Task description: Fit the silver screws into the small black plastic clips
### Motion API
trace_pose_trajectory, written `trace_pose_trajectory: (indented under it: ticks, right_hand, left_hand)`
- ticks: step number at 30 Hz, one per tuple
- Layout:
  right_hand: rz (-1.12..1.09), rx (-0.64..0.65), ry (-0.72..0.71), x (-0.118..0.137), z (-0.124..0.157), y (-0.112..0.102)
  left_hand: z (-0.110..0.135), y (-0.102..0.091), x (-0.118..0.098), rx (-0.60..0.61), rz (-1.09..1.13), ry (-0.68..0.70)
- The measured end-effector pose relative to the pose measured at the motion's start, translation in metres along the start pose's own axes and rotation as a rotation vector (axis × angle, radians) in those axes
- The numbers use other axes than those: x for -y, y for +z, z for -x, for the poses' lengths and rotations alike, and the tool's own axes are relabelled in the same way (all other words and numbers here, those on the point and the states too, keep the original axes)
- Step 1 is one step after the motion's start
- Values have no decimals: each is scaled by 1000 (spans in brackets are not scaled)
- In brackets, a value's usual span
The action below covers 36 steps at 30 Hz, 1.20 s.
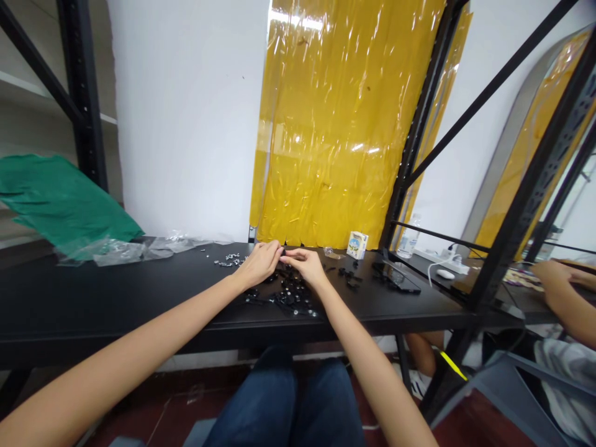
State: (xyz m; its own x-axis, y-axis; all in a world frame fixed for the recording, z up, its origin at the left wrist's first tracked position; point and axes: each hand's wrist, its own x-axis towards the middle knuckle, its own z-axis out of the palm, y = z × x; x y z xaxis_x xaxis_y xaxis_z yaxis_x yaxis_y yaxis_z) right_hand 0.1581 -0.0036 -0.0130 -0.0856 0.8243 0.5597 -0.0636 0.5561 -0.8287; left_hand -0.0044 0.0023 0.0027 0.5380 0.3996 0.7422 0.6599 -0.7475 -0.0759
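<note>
Over the black table, my left hand (259,264) and my right hand (306,267) meet, fingertips pinched close together. Between them sits a small dark piece (283,252), too small to make out in kind. Just below my hands lies a pile of small black parts (291,295), some with shiny silver dots. Left of the pile, beyond my left hand, small silver metal pieces (228,259) are scattered. A few more black parts (349,274) lie apart to the right of my right hand.
Crumpled clear plastic (121,251) and green sheeting (60,205) lie at the left. A small box (357,245) stands at the back, near a dark phone-like slab (398,277). Black rack posts (512,205) rise at the right; beyond them is another person's arm (565,292).
</note>
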Motion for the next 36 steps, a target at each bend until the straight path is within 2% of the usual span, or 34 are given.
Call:
trace_pose_trajectory:
  ticks: [6, 11, 18, 28, 36]
  right_hand:
    - [14, 5, 5, 5, 3, 1]
    - [29, 0, 5, 4, 2, 0]
    - [-1, 6, 2, 3, 2, 0]
    - [-10, 4, 0, 3, 1, 0]
    - [14, -3, 1, 4, 2, 1]
  left_hand:
    - [-1, -1, 0, -20, 50, -100]
    - [0, -7, -4, 17, 130, -206]
    - [2, -4, -1, 71, 260, -186]
    - [-1, 3, 2, 10, 262, -175]
    - [-1, -7, -3, 62, 355, -264]
